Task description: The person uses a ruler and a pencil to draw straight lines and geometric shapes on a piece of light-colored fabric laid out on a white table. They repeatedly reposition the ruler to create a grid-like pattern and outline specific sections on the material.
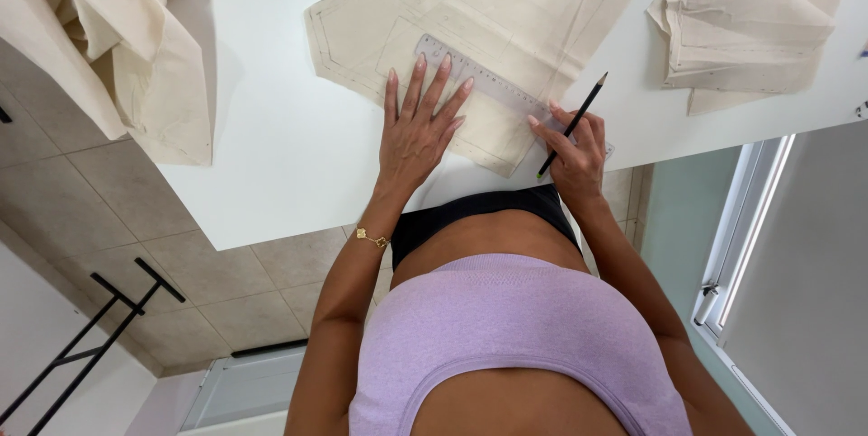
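At the far left edge of the white worktop point(271, 156) a loose heap of cream cotton cloth point(117, 29) hangs over the side and down toward the beige tiled floor point(226, 282), where a black metal stand point(99, 327) shows at the lower left. Further right, near the middle of the worktop, lies a flat cut piece of cream cotton fabric marked with pencil lines point(452, 11), its pointed lower corner reaching toward the near edge. A clear plastic ruler point(484, 81) lies slantwise across that piece, running from its middle down toward the near edge. The left hand point(418, 128) rests flat on the fabric with its fingers point(441, 83) spread and released, their tips pressing on the near end of the ruler and the cloth beside it; a thin gold bracelet point(372, 238) circles the wrist, which lies over the near edge. Just to the right, the right hand point(574, 151) has its fingers clenched around a black pencil with a green end point(572, 126), held tilted with its point up and away from the body and its green end down at the fabric's lower corner, close against the ruler's far end. At the far right corner lies a folded stack of cream cotton pieces point(750, 20), well apart from both hands.
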